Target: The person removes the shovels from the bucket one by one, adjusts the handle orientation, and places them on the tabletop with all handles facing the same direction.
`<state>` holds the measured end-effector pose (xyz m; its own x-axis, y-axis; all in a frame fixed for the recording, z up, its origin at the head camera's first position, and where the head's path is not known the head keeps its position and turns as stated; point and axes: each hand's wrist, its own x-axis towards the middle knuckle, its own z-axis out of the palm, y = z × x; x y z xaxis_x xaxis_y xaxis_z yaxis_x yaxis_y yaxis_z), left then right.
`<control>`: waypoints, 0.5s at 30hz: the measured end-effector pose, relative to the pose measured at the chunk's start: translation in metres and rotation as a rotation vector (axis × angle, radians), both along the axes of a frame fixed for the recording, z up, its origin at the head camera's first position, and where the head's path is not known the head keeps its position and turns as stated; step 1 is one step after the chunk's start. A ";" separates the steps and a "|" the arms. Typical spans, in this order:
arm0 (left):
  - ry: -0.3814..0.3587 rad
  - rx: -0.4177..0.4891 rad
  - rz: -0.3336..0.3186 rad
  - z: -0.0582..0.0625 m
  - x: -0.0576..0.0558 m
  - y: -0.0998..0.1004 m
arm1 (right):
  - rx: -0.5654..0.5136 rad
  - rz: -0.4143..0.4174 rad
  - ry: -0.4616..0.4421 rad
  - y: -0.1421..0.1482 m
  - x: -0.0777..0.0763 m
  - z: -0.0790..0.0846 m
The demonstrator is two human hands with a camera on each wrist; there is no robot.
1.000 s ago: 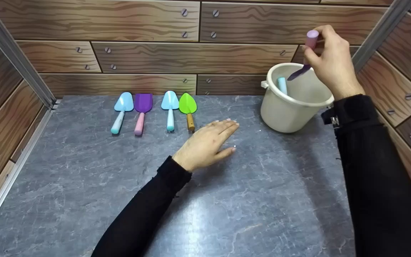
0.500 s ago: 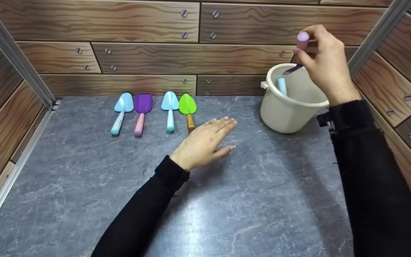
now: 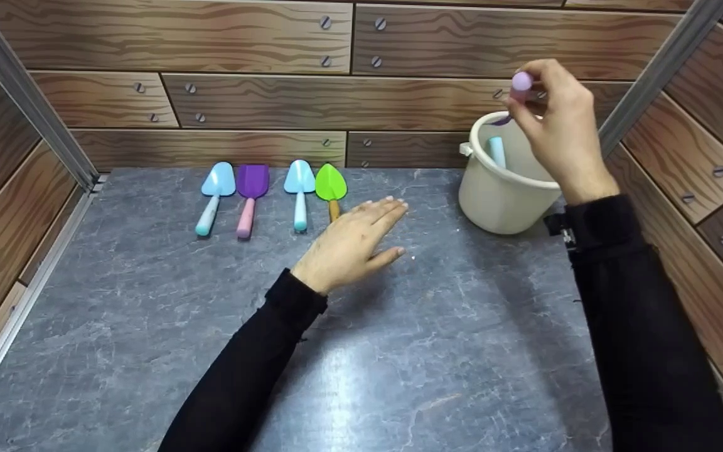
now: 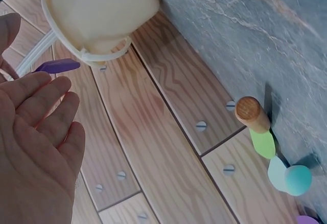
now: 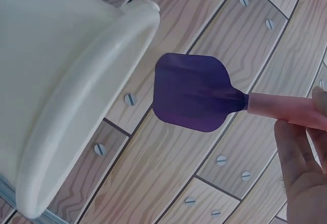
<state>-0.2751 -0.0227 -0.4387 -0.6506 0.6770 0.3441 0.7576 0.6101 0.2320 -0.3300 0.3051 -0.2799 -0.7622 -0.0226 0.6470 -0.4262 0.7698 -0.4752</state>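
Observation:
My right hand [image 3: 562,125] pinches the pink handle of a small purple-bladed garden shovel [image 5: 194,92] over the mouth of a cream bucket [image 3: 506,198]. The blade points down toward the rim [image 5: 97,91]. Inside the bucket, a light blue handle [image 3: 496,152] leans against the wall. My left hand [image 3: 352,242] hovers palm down with straight fingers, holding nothing. It overlaps the wooden handle of a green trowel [image 3: 330,182] in the head view. Left of that lie a light blue trowel [image 3: 299,179], a purple shovel with a pink handle [image 3: 252,182] and another blue trowel [image 3: 218,181].
A grey marbled tabletop [image 3: 449,351] carries everything. Wood-patterned panels [image 3: 261,100] stand along the back and both sides, with metal corner posts [image 3: 29,94] between them. The bucket stands near the back right corner.
My right hand has moved left and slightly down with the purple shovel, bringing its blade to the bucket's far left rim. My left hand has drifted slightly left and up.

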 end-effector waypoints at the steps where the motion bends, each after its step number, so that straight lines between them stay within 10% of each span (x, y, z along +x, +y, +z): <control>1: 0.002 -0.001 0.003 0.000 0.000 -0.001 | 0.002 0.009 0.009 -0.002 0.001 -0.002; 15: -0.028 0.001 0.034 0.001 -0.007 -0.009 | 0.041 0.107 0.142 -0.018 0.002 -0.039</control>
<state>-0.2818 -0.0317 -0.4378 -0.6822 0.6542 0.3267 0.7300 0.6347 0.2534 -0.3277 0.2871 -0.3184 -0.6553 -0.1274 0.7446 -0.5671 0.7341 -0.3735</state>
